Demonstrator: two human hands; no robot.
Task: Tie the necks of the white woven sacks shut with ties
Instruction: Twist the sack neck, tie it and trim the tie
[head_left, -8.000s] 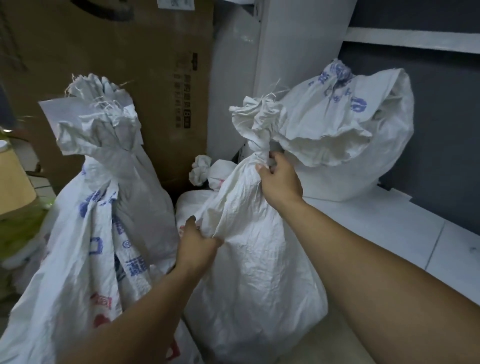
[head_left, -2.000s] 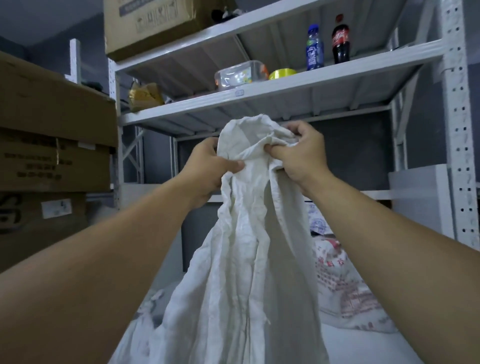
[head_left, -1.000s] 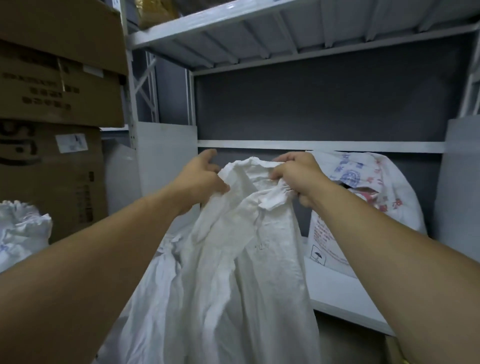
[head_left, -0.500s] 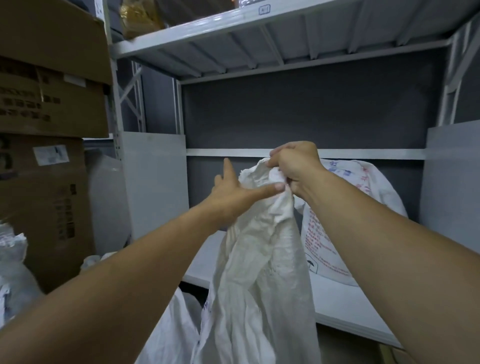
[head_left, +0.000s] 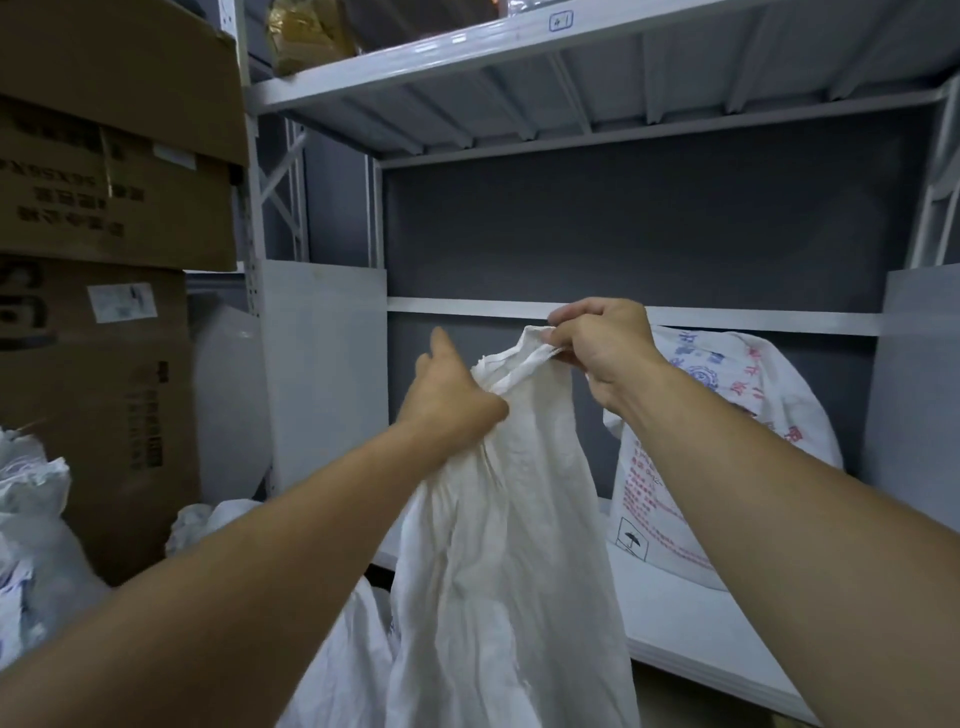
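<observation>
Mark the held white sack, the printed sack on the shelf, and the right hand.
held white sack (head_left: 509, 545), head view, creased body below the neck
printed sack (head_left: 737, 364), head view, upper printed face
right hand (head_left: 602, 343), head view, back of the hand

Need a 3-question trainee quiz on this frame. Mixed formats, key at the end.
1. True or false: a tie is already wound round the neck of the plain white sack.
2. Multiple choice: the right hand pinches the sack at A) its top edge, B) its bottom corner, C) its printed label.
3. Short answer: which hand grips the gathered fabric just below that edge?

Key: 1 false, no tie shows on the neck. 2 A. 3 the left hand.
</observation>
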